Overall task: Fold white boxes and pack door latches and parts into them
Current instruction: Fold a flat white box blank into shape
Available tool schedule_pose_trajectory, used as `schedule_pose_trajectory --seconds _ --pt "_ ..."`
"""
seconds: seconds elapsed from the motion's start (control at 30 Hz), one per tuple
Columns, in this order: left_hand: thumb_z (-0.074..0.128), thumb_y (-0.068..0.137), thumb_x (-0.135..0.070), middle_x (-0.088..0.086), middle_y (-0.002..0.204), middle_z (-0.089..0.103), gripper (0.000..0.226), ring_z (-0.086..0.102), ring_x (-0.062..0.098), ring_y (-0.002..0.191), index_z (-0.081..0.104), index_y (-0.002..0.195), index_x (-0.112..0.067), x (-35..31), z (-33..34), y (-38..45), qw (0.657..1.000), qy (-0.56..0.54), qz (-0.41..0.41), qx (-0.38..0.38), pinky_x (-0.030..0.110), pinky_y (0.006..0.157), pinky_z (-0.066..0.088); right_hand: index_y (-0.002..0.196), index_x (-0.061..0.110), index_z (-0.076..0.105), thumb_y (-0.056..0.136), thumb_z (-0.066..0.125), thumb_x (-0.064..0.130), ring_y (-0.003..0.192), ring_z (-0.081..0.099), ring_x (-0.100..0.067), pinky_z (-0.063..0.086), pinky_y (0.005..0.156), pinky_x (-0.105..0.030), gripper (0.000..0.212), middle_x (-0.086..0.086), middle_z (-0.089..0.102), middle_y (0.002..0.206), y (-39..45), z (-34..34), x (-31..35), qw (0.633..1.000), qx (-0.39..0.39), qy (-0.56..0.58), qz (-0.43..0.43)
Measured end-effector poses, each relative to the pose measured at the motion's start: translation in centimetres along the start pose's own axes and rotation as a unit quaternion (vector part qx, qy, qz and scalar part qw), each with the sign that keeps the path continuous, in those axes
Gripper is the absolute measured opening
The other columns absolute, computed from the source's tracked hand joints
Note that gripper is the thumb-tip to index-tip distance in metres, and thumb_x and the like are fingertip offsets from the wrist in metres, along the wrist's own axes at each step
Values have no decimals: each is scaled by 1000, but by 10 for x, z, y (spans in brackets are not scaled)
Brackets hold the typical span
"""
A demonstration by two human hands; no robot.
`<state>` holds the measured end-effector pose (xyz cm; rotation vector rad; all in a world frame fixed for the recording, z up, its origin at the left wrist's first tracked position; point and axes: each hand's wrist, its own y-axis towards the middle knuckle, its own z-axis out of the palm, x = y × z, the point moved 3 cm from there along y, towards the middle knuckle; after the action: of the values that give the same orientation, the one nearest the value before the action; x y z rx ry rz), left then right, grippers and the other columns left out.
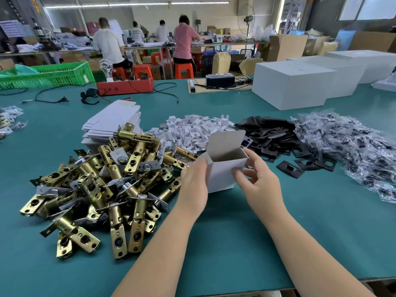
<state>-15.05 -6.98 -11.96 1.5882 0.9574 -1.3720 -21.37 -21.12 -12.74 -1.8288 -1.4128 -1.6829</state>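
Observation:
A small white box [222, 168] stands upright on the green table [235, 243], its top lid flap raised and its inside open. My left hand [194, 181] grips its left side. My right hand [257, 179] touches the box's right side, with the fingers by the top right corner and the thumb on the front. A pile of brass door latches [102, 185] lies to the left. Behind it sits a stack of flat white box blanks [115, 123]. White cardboard inserts [192, 131], black strike plates [276, 140] and bagged small parts [351, 144] lie behind and to the right.
Large white cartons [293, 84] stand at the back right. A red device [125, 85] with cables and a green crate [49, 75] sit at the back left. Several people work at far benches. The table's front edge runs near the lower right.

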Motion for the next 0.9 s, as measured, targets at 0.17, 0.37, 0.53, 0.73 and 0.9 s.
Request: schedule_pose_trajectory --seconds 0.17,0.37,0.53,0.73,0.9 --pt "30 101 -48 -6 129 57 38 46 15 127 51 132 -45 -1 1 -1 1000 -15 25 9 45 112 36 113 50 52 92 60 15 88 60 10 43 73 -4 41 22 56 110 -3 1 12 999 14 43 -23" --pt "43 101 -17 -20 114 56 36 54 -6 108 45 116 -50 -18 -7 -11 968 28 203 -142 9 89 40 102 52 51 87 67 28 83 58 9 42 68 -5 33 28 58 98 -7 0 17 998 -27 -9 -54" --pt "38 94 -24 -23 96 63 29 56 -5 93 58 106 -41 -22 -3 -16 975 31 201 -84 11 82 41 95 45 47 75 70 35 88 54 8 41 72 -6 32 37 55 97 -7 -3 20 997 -19 30 -63" --pt "55 80 -20 -9 131 54 51 52 15 123 46 122 -48 -23 0 -19 988 43 149 1 45 103 45 117 68 34 76 69 30 78 58 -6 45 73 -12 66 31 56 108 -11 -3 27 991 18 38 -124" --pt "50 76 -17 -8 138 48 68 50 17 124 38 130 -56 -24 -1 -18 991 58 113 37 46 102 47 132 60 28 78 68 29 84 55 -11 50 75 -24 74 18 54 111 -10 -1 29 986 34 -23 -162"
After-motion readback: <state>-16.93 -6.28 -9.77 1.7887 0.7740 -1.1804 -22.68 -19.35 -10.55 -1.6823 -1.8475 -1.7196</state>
